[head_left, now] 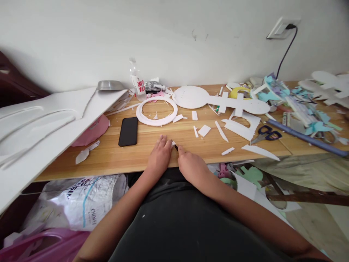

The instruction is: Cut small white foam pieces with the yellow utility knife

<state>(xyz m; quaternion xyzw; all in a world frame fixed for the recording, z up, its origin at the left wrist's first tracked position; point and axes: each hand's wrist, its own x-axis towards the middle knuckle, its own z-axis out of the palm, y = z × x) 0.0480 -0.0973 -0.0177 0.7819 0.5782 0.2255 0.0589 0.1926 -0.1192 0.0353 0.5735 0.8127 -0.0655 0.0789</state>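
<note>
My left hand [160, 154] rests near the front edge of the wooden table, fingers pressed together over a small white foam piece [173, 143]; most of that piece is hidden. Just to its right, my right hand [191, 163] is closed around a slim black craft knife [176, 147], whose tip meets the foam piece. Ahead of both hands lies a white foam ring [140, 115]. Small white foam offcuts [204, 130] are scattered to the right of the ring, and a black phone [128, 131] lies left of my left hand.
A large white foam sheet [54, 134] covers the left side, with a metal bowl [110, 85] on it. A plastic bottle [138, 82] stands at the back. Scissors [265, 133], a blue-grey rod [308, 138] and a long white cutout [229, 103] lie to the right.
</note>
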